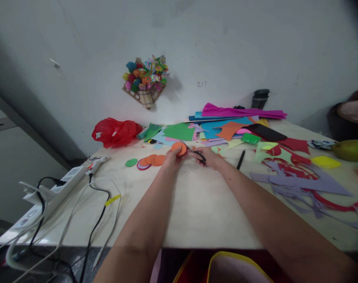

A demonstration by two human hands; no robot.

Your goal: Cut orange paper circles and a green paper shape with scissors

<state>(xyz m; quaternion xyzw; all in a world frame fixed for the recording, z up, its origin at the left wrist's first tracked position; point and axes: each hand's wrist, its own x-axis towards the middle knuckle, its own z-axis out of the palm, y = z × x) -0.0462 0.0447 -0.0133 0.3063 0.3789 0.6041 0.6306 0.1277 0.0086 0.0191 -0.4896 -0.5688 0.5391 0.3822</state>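
Over the middle of the table (208, 212), my left hand (173, 158) is closed on an orange paper disc (179, 148). My right hand (207, 156) grips a pair of scissors (199, 155) with dark handles, and its blades reach to the right edge of the disc. Whether the blades are parted is too small to tell. Just left of my left hand lie several orange discs (151, 159), partly overlapping, with a red-rimmed one below them. A green disc (131, 162) lies farther left.
Coloured sheets (179, 132) and a black phone-like slab (267, 132) lie at the back. Purple scraps (302, 182) and a black pen (241, 159) are on the right. A power strip (55, 192) with cables runs along the left edge, near a red plastic bag (116, 132).
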